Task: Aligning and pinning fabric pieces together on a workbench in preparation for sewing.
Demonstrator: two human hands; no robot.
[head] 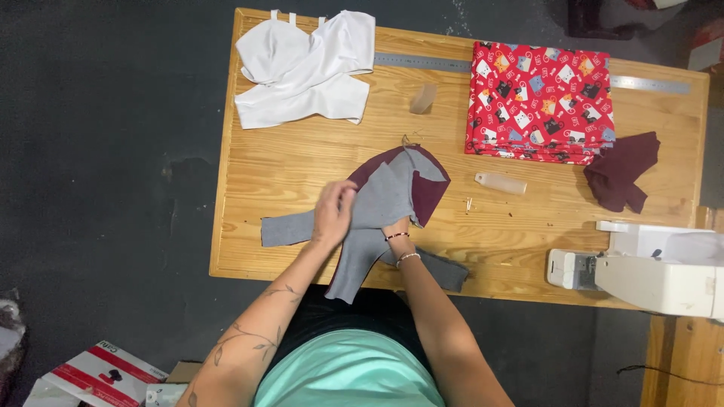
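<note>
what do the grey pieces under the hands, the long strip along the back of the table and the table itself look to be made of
Grey cut pieces: soft matte cloth, probably knit; they drape limply over the edge. Long silvery ruler strip: likely metal, given its flat grey sheen. Table: pale wood with visible grain and a light varnished gloss.

One wooden table (271,181) holds one white garment (302,68), one folded red printed fabric (539,102), one long metal ruler (422,62) and one sewing machine (656,271). There are two dark maroon cloth pieces (431,192) (620,172), one grey fabric piece (377,218) and two small pale plastic items (423,98) (501,182). Two hands (334,213) (396,226) are in view.
</note>
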